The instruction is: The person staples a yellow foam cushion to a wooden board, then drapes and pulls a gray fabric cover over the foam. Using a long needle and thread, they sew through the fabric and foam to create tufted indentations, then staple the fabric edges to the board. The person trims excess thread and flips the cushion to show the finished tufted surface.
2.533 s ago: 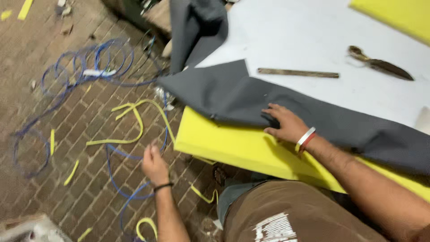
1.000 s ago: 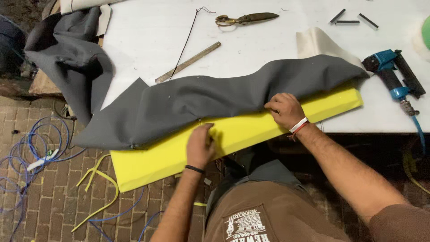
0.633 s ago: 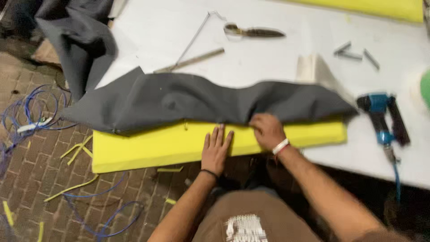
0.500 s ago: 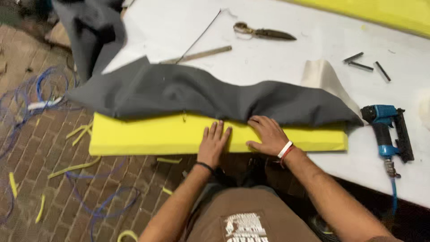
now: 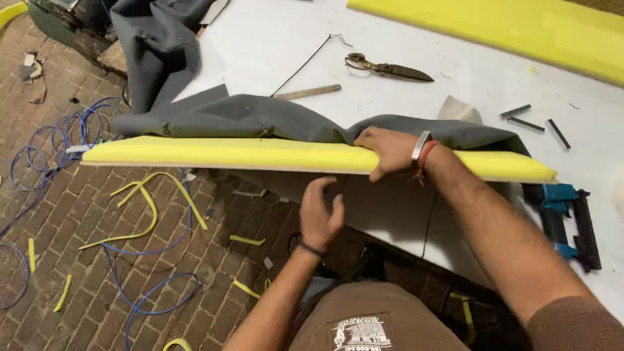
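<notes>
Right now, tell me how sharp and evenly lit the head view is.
Head view: mostly sharp; the left hand is slightly motion-blurred, the right hand crisp on the yellow foam panel. The white table is bright without glare; the brick floor is dimmer.

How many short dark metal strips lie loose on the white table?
3, all on the white table right of the person's right hand: two short dark metal strips close together, and a third farther right. More may lie under the grey fabric.
</notes>
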A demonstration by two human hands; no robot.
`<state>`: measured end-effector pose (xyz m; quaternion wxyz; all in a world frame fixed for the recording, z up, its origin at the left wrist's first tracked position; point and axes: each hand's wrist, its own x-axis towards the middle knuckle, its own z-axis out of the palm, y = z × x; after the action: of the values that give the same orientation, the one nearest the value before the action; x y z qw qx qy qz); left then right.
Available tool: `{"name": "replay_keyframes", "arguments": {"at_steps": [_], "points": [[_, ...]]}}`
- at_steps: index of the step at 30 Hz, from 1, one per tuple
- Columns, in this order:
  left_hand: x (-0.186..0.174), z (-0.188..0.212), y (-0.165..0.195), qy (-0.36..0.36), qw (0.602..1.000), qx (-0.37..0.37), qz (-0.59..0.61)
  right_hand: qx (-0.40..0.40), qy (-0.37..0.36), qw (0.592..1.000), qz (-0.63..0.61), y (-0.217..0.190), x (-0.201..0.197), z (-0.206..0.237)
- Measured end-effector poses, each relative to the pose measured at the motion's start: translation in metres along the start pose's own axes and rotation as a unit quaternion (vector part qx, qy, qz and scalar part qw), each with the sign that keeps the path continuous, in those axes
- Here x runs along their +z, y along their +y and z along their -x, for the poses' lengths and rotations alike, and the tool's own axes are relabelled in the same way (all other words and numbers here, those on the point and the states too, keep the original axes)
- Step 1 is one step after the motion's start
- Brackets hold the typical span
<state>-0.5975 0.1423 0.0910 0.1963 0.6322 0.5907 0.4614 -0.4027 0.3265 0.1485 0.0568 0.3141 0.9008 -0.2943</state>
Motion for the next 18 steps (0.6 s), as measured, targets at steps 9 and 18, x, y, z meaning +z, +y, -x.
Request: {"name": "replay_keyframes", "arguments": {"at_steps": [9, 18], "points": [[0.061, -0.013, -0.035, -0.114, 0.985, -0.089, -0.097, 0.015, -0.050, 0.998, -0.034, 0.040, -0.013, -0.027], [-0.030, -0.043, 0.015, -0.239, 0.938, 0.250, 0.026, -0.009, -0.096, 0.993, -0.072, 0.055, -0.012, -0.041]]}}
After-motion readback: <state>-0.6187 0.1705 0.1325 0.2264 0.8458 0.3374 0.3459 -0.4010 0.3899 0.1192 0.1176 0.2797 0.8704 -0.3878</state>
